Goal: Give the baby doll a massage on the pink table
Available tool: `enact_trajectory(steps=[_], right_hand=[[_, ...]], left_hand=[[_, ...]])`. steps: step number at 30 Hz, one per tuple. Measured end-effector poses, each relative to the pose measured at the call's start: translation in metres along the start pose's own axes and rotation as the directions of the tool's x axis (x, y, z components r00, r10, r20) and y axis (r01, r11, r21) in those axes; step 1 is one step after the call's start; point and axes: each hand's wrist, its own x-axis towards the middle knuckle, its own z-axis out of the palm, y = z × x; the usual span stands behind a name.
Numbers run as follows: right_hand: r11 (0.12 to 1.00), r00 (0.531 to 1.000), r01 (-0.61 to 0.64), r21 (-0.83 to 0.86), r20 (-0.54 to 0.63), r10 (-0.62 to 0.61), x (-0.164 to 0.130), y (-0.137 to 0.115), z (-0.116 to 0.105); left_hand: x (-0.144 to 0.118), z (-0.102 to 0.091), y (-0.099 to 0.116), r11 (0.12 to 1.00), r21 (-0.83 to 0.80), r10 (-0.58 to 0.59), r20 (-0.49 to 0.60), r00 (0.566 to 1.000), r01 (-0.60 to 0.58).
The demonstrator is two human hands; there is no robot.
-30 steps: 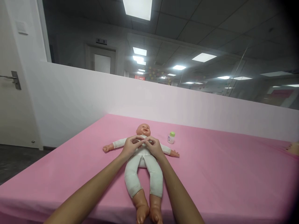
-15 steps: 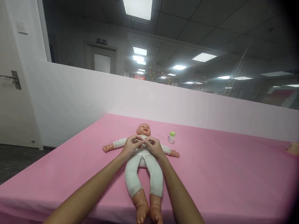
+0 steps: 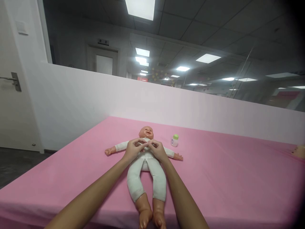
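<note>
A baby doll [image 3: 146, 173] in a white suit lies face up on the pink sheet [image 3: 226, 178], arms spread, bare feet toward me. My left hand [image 3: 132, 150] and my right hand [image 3: 157, 151] both rest on its chest just below the chin. Their bent fingertips meet at the middle and pinch the suit's front. The fabric under my fingers is hidden.
A small white bottle with a green cap [image 3: 174, 140] stands upright beside the doll's arm on the right. Part of another person's limb [image 3: 299, 151] shows at the right edge of the sheet. A low white partition [image 3: 166, 105] runs behind; a door with a handle [image 3: 13, 79] is at left.
My fingertips shift very slightly on the doll's chest. Nothing else has moved.
</note>
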Motion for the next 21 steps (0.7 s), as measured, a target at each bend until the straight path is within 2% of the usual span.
enact_trajectory(steps=[21], right_hand=[[1.0, 0.999, -0.03, 0.002, 0.01, 0.03, 0.0001, 0.0001, -0.0004]], left_hand=[[-0.0005, 0.0019, 0.0001, 0.998, 0.057, -0.015, -0.019, 1.0, 0.016]])
